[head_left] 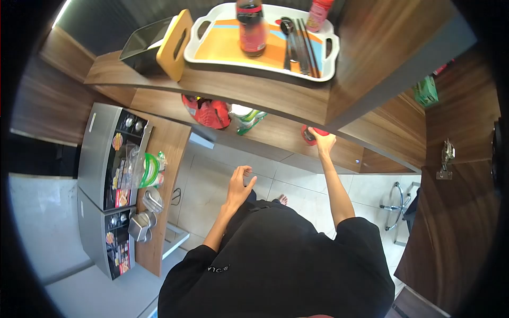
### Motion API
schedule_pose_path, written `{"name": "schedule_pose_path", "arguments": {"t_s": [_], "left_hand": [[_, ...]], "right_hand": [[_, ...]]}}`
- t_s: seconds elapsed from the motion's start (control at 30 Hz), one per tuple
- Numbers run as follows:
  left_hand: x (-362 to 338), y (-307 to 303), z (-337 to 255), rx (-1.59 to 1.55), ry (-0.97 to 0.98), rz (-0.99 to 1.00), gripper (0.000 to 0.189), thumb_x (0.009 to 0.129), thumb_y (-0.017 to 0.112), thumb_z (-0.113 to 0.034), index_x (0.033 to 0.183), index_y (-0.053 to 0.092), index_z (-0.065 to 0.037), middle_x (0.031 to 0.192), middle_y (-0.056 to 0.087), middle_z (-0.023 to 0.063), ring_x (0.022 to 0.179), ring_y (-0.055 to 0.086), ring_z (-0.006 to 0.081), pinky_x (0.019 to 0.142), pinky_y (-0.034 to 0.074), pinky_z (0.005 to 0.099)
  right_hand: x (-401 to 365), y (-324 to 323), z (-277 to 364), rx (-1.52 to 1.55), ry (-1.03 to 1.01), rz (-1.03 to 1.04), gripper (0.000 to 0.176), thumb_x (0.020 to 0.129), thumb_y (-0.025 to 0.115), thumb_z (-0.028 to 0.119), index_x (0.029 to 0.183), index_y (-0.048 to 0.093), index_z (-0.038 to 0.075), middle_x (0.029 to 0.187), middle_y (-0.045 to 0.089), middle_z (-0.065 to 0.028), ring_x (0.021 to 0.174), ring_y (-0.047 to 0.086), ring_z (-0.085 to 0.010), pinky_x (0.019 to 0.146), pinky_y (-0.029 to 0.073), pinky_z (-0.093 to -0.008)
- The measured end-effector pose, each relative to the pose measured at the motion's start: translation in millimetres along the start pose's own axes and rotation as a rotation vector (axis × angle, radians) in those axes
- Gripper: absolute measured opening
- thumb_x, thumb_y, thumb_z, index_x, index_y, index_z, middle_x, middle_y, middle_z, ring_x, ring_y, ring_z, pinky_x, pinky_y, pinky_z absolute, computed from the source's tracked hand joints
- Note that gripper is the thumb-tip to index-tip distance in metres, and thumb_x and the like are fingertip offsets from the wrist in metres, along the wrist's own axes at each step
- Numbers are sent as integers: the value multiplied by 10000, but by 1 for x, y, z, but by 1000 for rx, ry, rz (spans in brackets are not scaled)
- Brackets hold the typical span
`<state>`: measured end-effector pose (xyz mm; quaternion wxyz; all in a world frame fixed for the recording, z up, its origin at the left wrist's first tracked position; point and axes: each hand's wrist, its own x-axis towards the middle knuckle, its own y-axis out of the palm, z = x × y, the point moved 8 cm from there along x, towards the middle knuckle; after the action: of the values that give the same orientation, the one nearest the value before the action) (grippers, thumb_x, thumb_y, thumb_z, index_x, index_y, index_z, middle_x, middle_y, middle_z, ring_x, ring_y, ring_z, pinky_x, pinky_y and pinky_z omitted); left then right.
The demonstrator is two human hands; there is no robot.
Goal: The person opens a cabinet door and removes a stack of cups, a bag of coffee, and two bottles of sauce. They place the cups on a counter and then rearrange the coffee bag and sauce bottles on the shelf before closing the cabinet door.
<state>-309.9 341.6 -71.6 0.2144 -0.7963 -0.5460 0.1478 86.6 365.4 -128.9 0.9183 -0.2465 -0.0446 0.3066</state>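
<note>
My right hand (pixel 324 143) reaches onto the lower shelf. Its fingers are closed on a red object with a dark round part (pixel 307 135), mostly hidden by the hand and the shelf above, so its kind does not show. Farther left on that shelf lie a red packet (pixel 212 114) and a white and green packet (pixel 247 117). My left hand (pixel 240 185) hangs in the air over the floor, in front of my body. Its fingers are loosely bent, the thumb stands apart, and nothing is in it.
Overhead, a shelf holds a white tray (pixel 260 68) with a dark bottle (pixel 251 32), cutlery and a red-capped container (pixel 319 15). Beside it stand a yellow board (pixel 174 46) and a dark bin (pixel 146 45). Left, a side counter (pixel 172 143) bears metal containers (pixel 142 225) and boxes (pixel 119 159).
</note>
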Motion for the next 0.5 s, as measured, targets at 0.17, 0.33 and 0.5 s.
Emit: {"name": "schedule_pose_path", "arguments": {"t_s": [0.17,0.33,0.5], "left_hand": [[19,40,-62,-115,160,34,368,844,766,-72,1159,582,-21,1026,671,118,918,655,220,818,511,334],[28,49,-169,-193,438,-52,399,825,778,-35,1168,575,-30,1010,657,112,915,634,238,808,509,351],[50,2,-275,-154,904,-481,650,737,867,-95,1252,480,-10,1128,591,172,1042,596,309,943,477,408]], "right_hand": [[-24,-10,14,103,-211,124,446,712,830,123,1081,656,-57,1020,684,-165,995,671,-295,852,531,-400],[-141,-96,100,66,-623,-83,543,759,793,51,1235,533,33,1164,556,-189,1143,520,-337,965,432,-420],[-168,-193,191,-6,-1053,-387,545,751,789,-7,1224,526,58,1150,567,-148,1074,530,-318,926,435,-398]]}}
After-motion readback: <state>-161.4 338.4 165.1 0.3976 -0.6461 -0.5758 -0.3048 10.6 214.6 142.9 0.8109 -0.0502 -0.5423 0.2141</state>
